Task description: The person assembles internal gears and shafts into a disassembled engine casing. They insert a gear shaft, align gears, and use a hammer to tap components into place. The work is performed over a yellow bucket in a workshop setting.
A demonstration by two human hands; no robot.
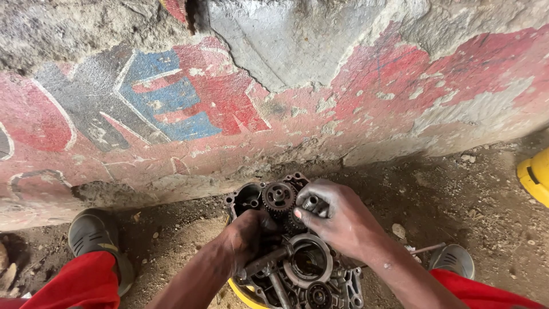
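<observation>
A greasy metal engine casing (297,274) sits on a yellow basin (243,290) between my knees. It holds a toothed gear (278,197) near its far end and a round bearing ring (309,260) nearer me. My left hand (249,234) is inside the casing, closed around a dark shaft beside the gear. My right hand (337,220) grips a small metal gear shaft (311,203) with its fingertips, just right of the toothed gear.
A rough painted wall (274,97) with red, blue and grey patches rises just behind the casing. Dirt floor (446,194) lies all around. My grey shoes (94,234) (454,260) flank the work. A yellow container (534,174) is at the right edge.
</observation>
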